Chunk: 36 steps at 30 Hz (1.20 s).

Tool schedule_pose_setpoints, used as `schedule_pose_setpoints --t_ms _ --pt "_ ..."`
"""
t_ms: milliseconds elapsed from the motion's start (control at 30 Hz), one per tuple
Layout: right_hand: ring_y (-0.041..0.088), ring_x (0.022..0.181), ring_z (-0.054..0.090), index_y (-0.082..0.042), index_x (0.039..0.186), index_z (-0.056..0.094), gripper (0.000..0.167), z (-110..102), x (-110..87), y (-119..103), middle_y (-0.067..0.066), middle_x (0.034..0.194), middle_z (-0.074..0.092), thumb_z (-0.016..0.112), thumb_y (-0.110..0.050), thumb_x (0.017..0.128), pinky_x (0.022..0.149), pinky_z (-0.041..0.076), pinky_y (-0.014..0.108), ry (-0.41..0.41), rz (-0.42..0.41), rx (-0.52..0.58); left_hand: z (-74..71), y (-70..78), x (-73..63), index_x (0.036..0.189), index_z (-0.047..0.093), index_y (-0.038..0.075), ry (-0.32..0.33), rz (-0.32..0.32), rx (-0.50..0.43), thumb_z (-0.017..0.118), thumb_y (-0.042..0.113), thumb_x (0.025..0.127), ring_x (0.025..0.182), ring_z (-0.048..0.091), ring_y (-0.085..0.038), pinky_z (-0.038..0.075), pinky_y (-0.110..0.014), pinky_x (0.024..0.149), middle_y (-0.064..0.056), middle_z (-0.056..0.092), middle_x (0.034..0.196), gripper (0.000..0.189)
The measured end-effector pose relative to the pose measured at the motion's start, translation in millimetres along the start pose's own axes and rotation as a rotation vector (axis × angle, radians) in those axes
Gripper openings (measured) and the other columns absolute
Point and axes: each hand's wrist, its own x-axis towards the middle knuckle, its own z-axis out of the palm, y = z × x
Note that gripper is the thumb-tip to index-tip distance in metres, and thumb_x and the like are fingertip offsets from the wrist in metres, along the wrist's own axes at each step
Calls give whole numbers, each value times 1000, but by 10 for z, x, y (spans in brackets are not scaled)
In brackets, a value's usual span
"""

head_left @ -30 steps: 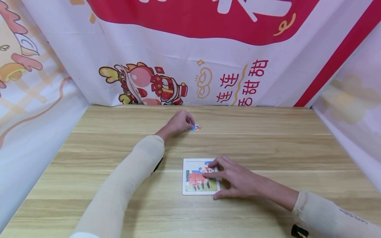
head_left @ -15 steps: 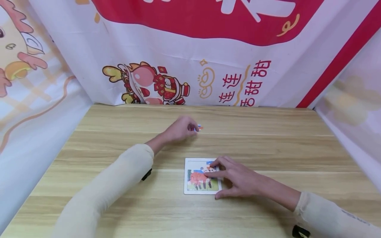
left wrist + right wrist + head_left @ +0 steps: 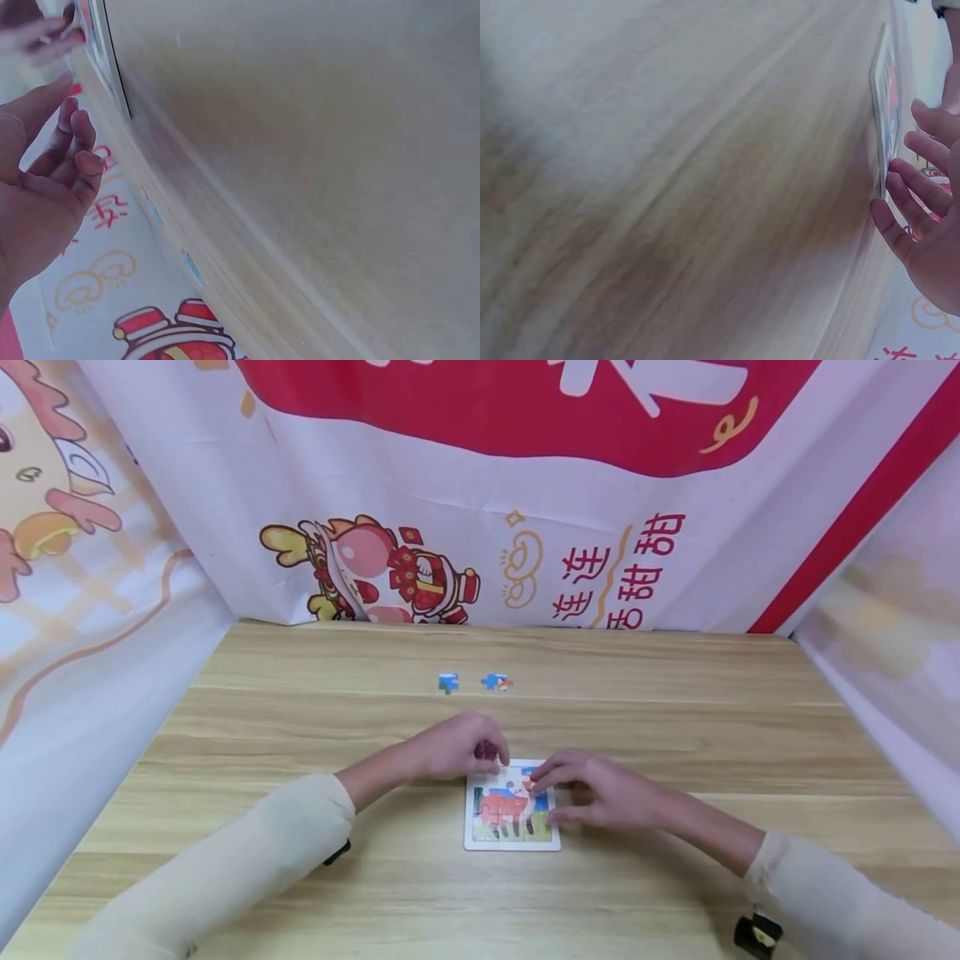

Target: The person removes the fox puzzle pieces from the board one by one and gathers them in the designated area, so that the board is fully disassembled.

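A white-framed jigsaw puzzle (image 3: 513,845) lies flat on the wooden table, with interlocked pieces showing a reddish-orange animal on green; a pale patch shows at its upper left. My left hand (image 3: 459,745) is over the frame's far-left corner, fingers loosely bent. Its fingertips (image 3: 88,163) show no piece between them in the left wrist view. At the frame's right side, my right hand (image 3: 609,789) has its fingers spread loosely over the puzzle's edge; whether they touch it I cannot tell. Beyond the hands lie two loose pieces, a blue-green one (image 3: 447,682) and a blue-orange one (image 3: 496,682).
The wooden table (image 3: 675,710) runs back to a printed cloth (image 3: 465,485) with red and white designs. Cloths hang at the left and right sides too. A dark wrist band (image 3: 757,935) shows under the right sleeve.
My left hand has come back from the blue-orange piece to the puzzle frame, uncovering the blue-green piece. My right hand's fingers have lifted slightly and stay beside the frame.
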Motion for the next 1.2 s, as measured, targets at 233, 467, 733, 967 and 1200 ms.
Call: schedule_pose_setpoints --t_ms 233,467,733,967,1200 --pt "22 100 68 -6 117 75 26 -49 76 10 5 116 72 79 -6 91 84 60 36 70 -20 71 116 102 -94 105 80 9 -85 13 15 78 8 93 77 55 -7 49 -22 71 6 62 84 13" --pt "23 92 66 -4 117 75 26 -110 122 -16 7 110 72 78 -4 91 78 59 36 128 30 14 189 131 -145 113 80 10 -131 20 54 77 8 94 80 56 -4 50 -19 76 7 65 90 19" --pt "21 98 65 -8 120 76 28 -109 198 23 4 113 70 77 -7 92 84 57 38 95 40 -74 209 183 -152 116 79 9 -131 38 84 76 7 93 81 56 -3 50 -18 76 4 69 94 23" --pt "16 103 64 -11 121 76 29 -81 280 63 0 115 69 78 -10 92 89 55 35 59 27 -127 228 213 -127 121 78 9 -160 82 102 75 3 94 80 53 -5 47 -17 71 2 66 93 28" --pt "17 104 63 -12 122 76 28 -91 340 92 2 115 67 76 -10 94 90 54 34 8 7 -129 235 214 -117 127 75 10 -192 100 118 69 1 98 93 57 -5 49 -16 81 -3 69 113 31"
